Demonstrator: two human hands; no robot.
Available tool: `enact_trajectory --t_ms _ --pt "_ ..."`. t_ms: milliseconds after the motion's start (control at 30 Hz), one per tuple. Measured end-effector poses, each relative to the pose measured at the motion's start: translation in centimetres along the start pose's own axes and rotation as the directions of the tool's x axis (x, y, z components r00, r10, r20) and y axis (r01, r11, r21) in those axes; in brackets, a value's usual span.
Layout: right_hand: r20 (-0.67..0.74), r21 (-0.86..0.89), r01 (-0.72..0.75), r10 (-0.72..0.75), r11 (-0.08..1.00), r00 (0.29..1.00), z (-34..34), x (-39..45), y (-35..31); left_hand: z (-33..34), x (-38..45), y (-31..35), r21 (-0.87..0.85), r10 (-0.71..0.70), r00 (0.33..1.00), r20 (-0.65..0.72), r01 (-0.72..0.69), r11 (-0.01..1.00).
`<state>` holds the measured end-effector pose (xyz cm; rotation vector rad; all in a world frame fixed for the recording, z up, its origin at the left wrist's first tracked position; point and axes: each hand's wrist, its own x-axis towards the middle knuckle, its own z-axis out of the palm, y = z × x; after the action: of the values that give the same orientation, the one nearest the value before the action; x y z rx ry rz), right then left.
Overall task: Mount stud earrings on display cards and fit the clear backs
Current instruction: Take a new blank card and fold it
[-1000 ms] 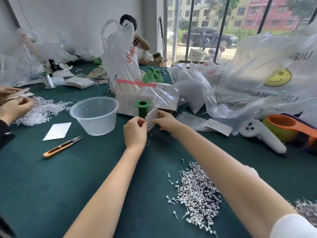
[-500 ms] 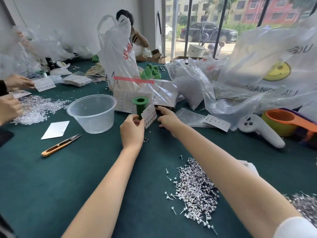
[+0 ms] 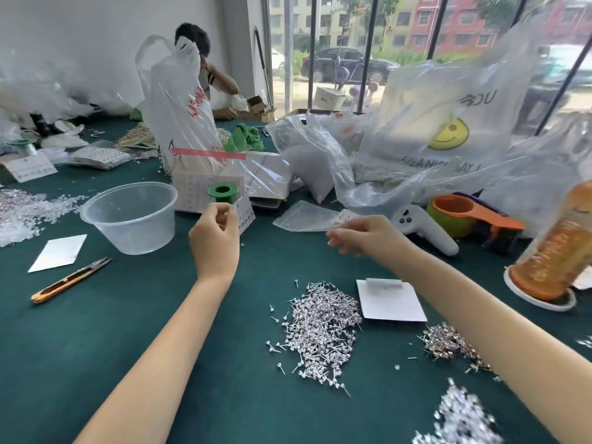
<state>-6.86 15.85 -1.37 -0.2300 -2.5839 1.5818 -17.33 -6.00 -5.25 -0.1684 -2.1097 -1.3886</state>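
My left hand point(image 3: 215, 238) pinches a white display card point(image 3: 245, 213) by its edge, holding it upright above the green table; rows of studs show on the card. My right hand point(image 3: 365, 233) hovers apart from the card, to the right, fingers loosely curled and blurred, with nothing visible in them. A heap of silver stud earrings point(image 3: 320, 325) lies on the cloth below my hands. A pile of clear backs point(image 3: 458, 418) sits at the lower right. A stack of blank white cards point(image 3: 390, 299) lies beside the studs.
A clear plastic bowl point(image 3: 131, 216) and a green spool point(image 3: 222, 192) stand behind my left hand. Thread snips point(image 3: 69, 280) lie at left. A white controller point(image 3: 426, 230), orange thread cone point(image 3: 554, 251), plastic bags point(image 3: 448, 145) and a second stud pile point(image 3: 448, 344) crowd the right. Another person sits at the back.
My right hand has let go of the card and swung right, away from it. The left hand keeps the card and has lifted it slightly. The camera view has turned right.
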Motion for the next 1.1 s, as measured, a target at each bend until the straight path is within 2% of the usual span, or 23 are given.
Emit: enact_trajectory --t_ms 67,100,167,233,333,400,467,533,700,800,900,1000,1100 --pt "-0.069 -0.254 0.041 -0.061 0.966 0.996 -1.9 -2.2 1.6 0.6 -1.2 1.7 -0.008 0.072 0.986 0.152 -0.072 0.997" --pt "-0.108 -0.402 0.038 -0.089 0.915 0.99 -2.8 -3.2 2.4 1.0 -2.0 2.6 -0.021 0.103 0.956 0.275 -0.101 0.995" --pt "-0.174 -0.576 -0.015 -0.104 0.817 0.979 -4.3 -5.0 3.6 1.7 -3.9 4.4 -0.047 0.151 0.821 0.551 -0.15 0.988" --pt "-0.167 -0.667 -0.027 -0.114 0.745 0.979 -5.2 -6.7 4.6 2.3 -6.2 5.9 -0.097 0.212 0.651 0.728 -0.209 0.973" --pt "-0.075 -0.789 0.06 -0.192 0.611 0.978 -5.1 -9.1 5.5 2.9 -9.2 7.2 -0.13 0.301 0.457 0.837 -0.367 0.921" --pt "-0.013 -0.844 0.132 -0.267 0.519 0.964 -4.6 -10.5 6.0 3.2 -10.6 7.6 -0.1 0.321 0.39 0.863 -0.492 0.865" --pt "0.034 -0.889 0.173 -0.316 0.424 0.948 -4.0 -11.2 6.1 3.3 -11.4 7.9 -0.079 0.348 0.365 0.863 -0.584 0.808" --pt "0.081 -0.927 0.183 -0.302 0.327 0.95 -3.4 -11.4 6.1 3.4 -12.1 8.1 -0.071 0.378 0.329 0.865 -0.666 0.743" --pt "0.118 -0.925 0.235 -0.364 0.298 0.924 -2.9 -11.4 6.2 3.2 -12.7 8.4 -0.045 0.415 0.279 0.866 -0.782 0.621" --pt "0.17 -0.956 0.253 -0.425 0.148 0.889 -2.8 -11.5 6.2 3.1 -13.2 8.8 -0.021 0.429 0.247 0.869 -0.848 0.53" --pt "0.217 -0.963 0.269 -0.494 0.034 0.842 -2.7 -11.7 5.8 2.9 -13.6 9.1 -0.06 0.506 0.249 0.826 -0.853 0.519" --pt "0.227 -0.958 0.284 -0.523 0.031 0.821 -2.9 -11.8 6.0 2.6 -13.6 8.9 -0.089 0.533 0.25 0.808 -0.843 0.53" --pt "0.16 -0.953 0.278 -0.578 0.121 0.8 -3.1 -11.8 6.6 2.2 -13.4 8.9 -0.097 0.569 0.27 0.777 -0.841 0.532"
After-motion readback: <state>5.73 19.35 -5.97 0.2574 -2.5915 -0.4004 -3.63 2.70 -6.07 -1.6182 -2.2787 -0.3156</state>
